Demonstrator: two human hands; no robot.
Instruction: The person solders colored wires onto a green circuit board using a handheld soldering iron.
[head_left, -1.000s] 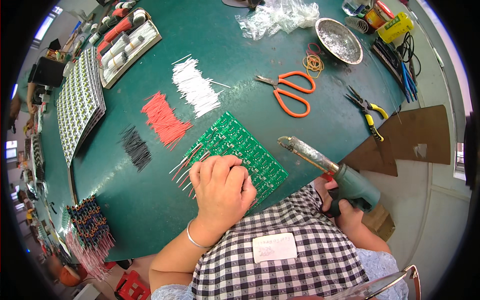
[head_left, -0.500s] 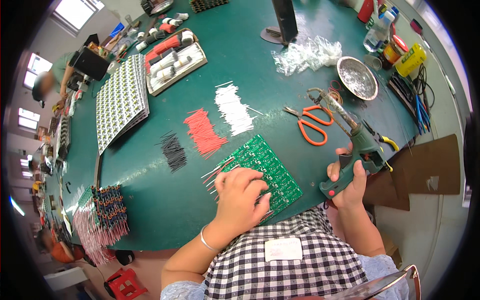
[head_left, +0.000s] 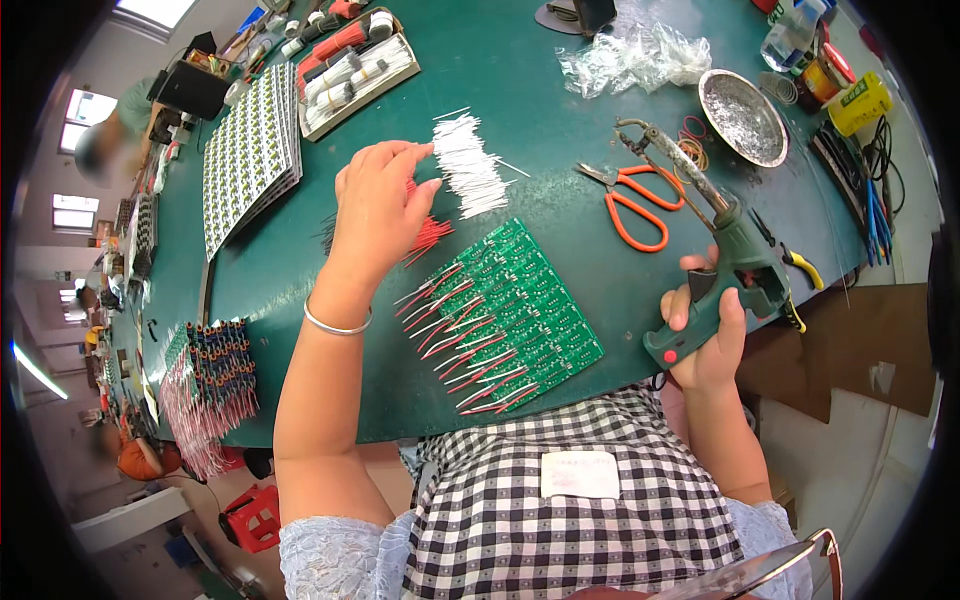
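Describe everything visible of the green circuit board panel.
The green circuit board panel looks rigid and rectangular, with repeated rows of small pale and dark parts. It lies on the green table, turned at an angle, one corner near the table's front edge. Thin red, white and dark wires line its left side, many overhanging; their joints are too small to judge. Neither the left hand nor the right hand touches it.

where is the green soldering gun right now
In the head view, the green soldering gun is right of centre in the right hand, its metal barrel pointing past the orange-handled scissors toward the crumpled clear plastic.
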